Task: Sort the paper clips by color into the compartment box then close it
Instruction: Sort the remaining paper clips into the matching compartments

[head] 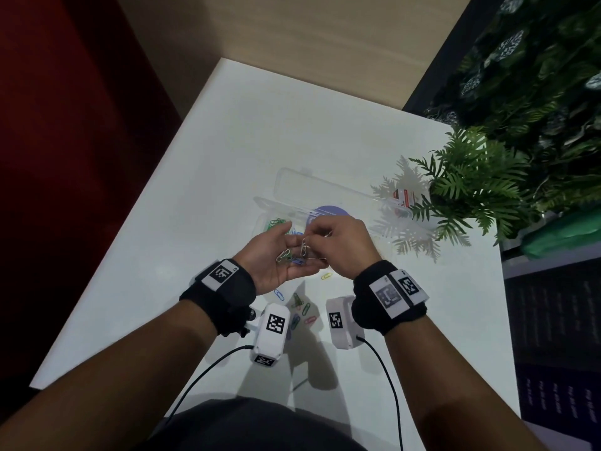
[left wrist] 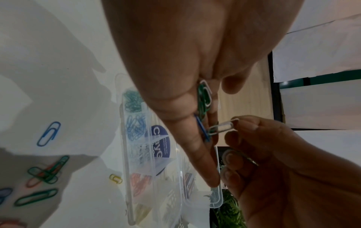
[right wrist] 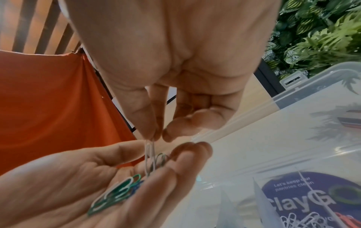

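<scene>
My left hand is held palm up above the table and carries several green, white and blue paper clips on its relaxed fingers. Just above that palm, my right hand pinches one white paper clip by its end between thumb and forefinger. The clear compartment box lies open right behind both hands, its lid folded back. Its compartments hold green clips, blue clips, white clips, red clips and yellow clips.
Loose clips of mixed colours lie on the white table under my wrists, with a yellow one and a blue one apart. A potted fern and a small red-and-white carton stand at the right edge.
</scene>
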